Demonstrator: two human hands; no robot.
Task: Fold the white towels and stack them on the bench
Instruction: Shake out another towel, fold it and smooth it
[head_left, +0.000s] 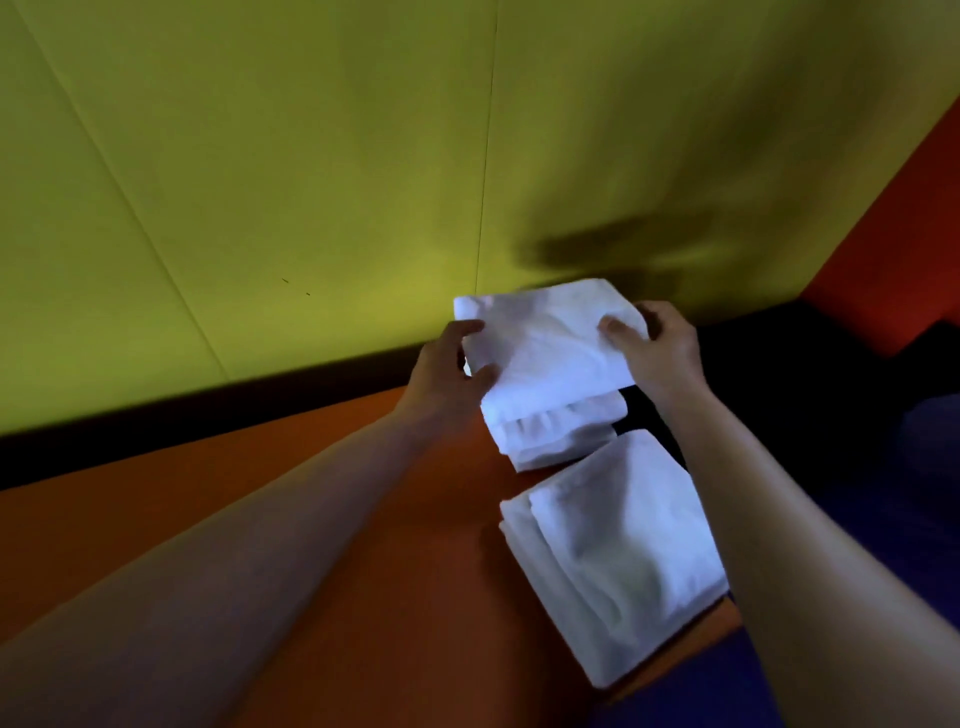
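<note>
A folded white towel (545, 348) is held between both my hands above a small stack of folded white towels (561, 439) on the orange bench (260, 467). My left hand (447, 371) grips its left edge, thumb on top. My right hand (654, 348) grips its right edge, thumb on the top face. The held towel sits on or just above the stack; I cannot tell if it touches. A second folded white pile (618, 561) lies nearer to me at the bench's right end.
A yellow-green padded wall (311, 182) rises behind the bench, with a dark strip along its base. An orange-red wall panel (893, 249) stands at the far right. Dark blue floor or matting (883, 519) lies to the right of the bench.
</note>
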